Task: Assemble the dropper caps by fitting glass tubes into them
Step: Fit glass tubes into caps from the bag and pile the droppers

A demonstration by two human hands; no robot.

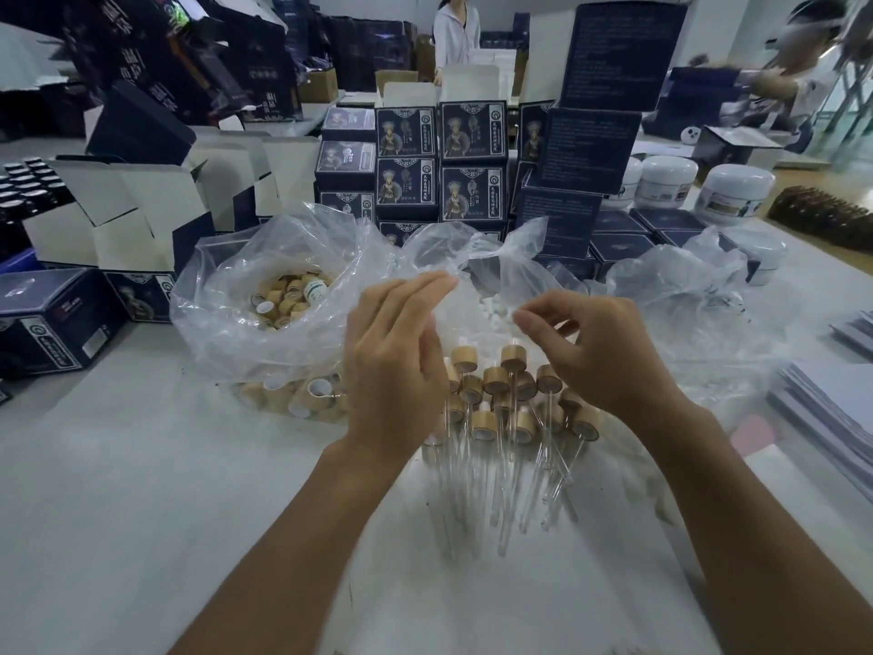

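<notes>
Several assembled dropper caps (496,378), bamboo-coloured collars with clear glass tubes (508,494) pointing toward me, lie in a heap on the white table between my hands. Just behind them a clear plastic bag (477,257) holds small white rubber bulbs (491,308). My left hand (397,361) reaches up to the bag's rim with its fingers together against the film; the thumb is hidden. My right hand (600,356) pinches the film of the same bag between thumb and forefinger. A second clear bag (222,295) to the left holds loose bamboo caps (283,300).
Stacked dark blue product boxes (439,163) and open white-lined cartons (141,210) stand behind the bags. White jars (732,191) sit at the back right, paper stacks (831,408) at the right edge. A person (456,35) stands at the far table.
</notes>
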